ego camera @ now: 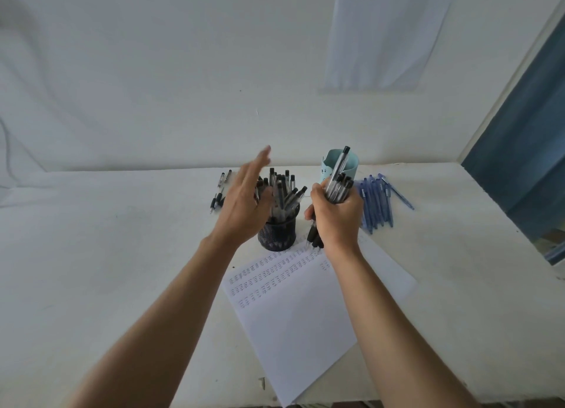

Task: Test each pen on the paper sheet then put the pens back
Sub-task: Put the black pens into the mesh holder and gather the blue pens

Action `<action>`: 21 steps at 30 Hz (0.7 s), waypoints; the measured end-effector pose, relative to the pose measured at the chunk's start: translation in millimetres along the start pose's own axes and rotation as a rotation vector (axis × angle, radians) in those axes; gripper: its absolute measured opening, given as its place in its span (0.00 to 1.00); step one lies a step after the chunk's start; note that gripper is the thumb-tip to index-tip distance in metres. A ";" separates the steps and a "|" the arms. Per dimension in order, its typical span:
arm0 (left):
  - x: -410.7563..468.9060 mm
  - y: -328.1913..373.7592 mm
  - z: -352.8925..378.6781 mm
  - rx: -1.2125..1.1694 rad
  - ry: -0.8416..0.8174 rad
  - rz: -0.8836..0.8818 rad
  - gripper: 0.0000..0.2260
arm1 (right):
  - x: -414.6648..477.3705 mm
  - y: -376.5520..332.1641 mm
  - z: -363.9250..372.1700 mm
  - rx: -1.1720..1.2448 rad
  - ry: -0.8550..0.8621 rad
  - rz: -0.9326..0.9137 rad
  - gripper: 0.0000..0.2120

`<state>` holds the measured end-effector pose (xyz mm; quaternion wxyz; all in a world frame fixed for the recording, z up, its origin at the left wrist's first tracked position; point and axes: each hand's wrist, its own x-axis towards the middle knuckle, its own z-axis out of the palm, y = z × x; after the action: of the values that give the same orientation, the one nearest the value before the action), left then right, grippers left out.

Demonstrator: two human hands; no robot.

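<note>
Gripping a bundle of black pens (336, 189), the right hand (336, 221) hovers over the 12 o'clock edge of the paper sheet (293, 316); left hand (244, 205), fingers straight and empty, sits at 9 o'clock of the pen-filled mesh cup (278, 234).

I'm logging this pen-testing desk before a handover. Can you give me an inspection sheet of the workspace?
Surface: white table; a paper sheet lies on it, with rows of test marks at its far end.
Job's things: black mesh cup full of black pens; light blue cup behind the right hand; blue pens lying in a row at right; a few loose pens lying at left.
Clutter: nothing seen.
Grippers: left hand open above the mesh cup; right hand grips a bundle of pens.
Cables: thin pale line on the far-left wall, possibly a cable.
Surroundings: white wall with a printed sheet; blue panel at right.
</note>
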<state>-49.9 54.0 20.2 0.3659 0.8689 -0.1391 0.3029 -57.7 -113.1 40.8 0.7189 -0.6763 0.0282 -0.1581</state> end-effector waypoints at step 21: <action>-20.5 -3.3 2.3 -0.785 0.140 -0.604 0.21 | 9.8 18.2 66.9 -0.109 0.012 -0.379 0.22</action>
<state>-63.3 55.0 4.3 0.7451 0.6447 0.0403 0.1660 -28.0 -50.6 30.2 0.6383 -0.7066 -0.0865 -0.2929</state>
